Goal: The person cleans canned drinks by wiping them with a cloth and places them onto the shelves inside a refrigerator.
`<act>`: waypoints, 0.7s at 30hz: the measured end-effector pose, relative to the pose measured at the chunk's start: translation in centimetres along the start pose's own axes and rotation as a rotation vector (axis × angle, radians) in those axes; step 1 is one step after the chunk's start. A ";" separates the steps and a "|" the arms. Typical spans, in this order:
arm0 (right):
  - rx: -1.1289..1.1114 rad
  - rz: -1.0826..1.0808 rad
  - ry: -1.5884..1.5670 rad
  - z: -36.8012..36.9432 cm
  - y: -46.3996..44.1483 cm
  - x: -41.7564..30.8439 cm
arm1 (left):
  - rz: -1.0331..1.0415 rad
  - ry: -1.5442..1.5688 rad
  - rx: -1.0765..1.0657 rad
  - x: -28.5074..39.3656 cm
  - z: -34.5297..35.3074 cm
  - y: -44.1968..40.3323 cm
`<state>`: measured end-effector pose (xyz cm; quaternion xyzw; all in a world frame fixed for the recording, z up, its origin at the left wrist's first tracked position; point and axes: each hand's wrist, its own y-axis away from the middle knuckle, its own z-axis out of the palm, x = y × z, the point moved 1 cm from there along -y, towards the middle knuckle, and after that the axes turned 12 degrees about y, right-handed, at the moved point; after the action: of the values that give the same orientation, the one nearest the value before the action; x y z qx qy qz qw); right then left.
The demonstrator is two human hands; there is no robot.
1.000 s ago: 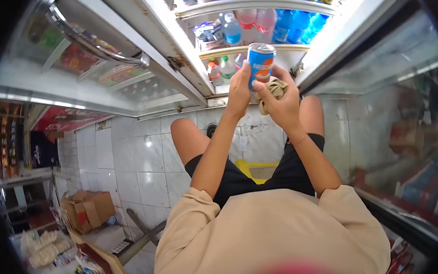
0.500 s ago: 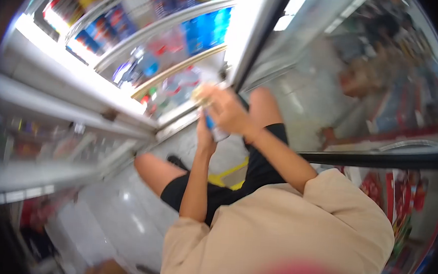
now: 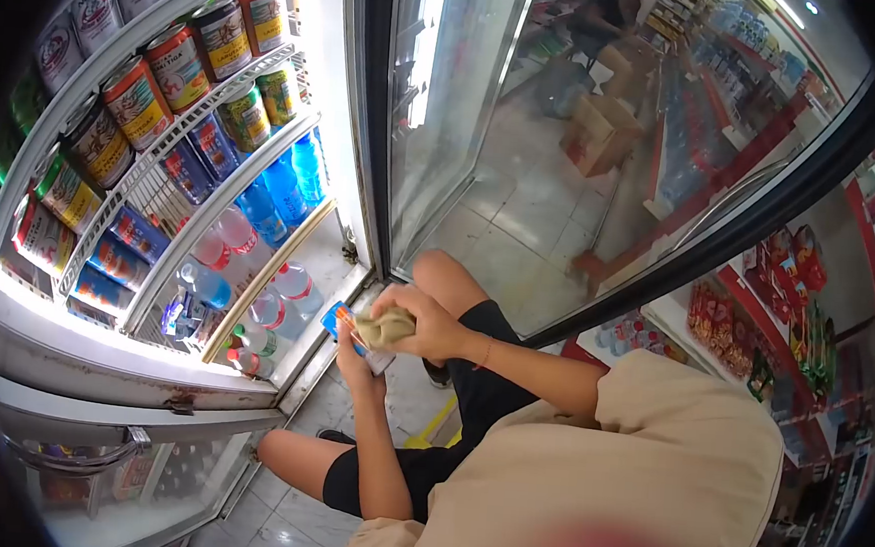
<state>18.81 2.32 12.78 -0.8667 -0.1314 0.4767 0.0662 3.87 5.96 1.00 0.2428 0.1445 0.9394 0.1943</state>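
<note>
Just left of the frame's centre, your left grip (image 3: 360, 367) wraps the can (image 3: 335, 317); your right grip (image 3: 424, 323) clasps the soft cloth (image 3: 386, 325) against it. The can's likely light, stiff, slick: hold it round its side.

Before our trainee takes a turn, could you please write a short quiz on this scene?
1. Which hand holds the cloth?
2. True or false: the left hand holds a can.
3. What stands on the bottom level of the open fridge? A) boxes; B) bottles; C) cups.

Key: 1. The right hand. 2. True. 3. B.
</note>
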 end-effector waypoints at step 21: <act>-0.064 -0.305 0.277 4.6 -1.2 1.3 | 0.073 -0.013 0.124 -0.8 -1.4 0.8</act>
<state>15.41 3.77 9.55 -0.8957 -0.2660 0.3329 0.1276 3.56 4.60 -0.24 0.2653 0.1920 0.9335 0.1457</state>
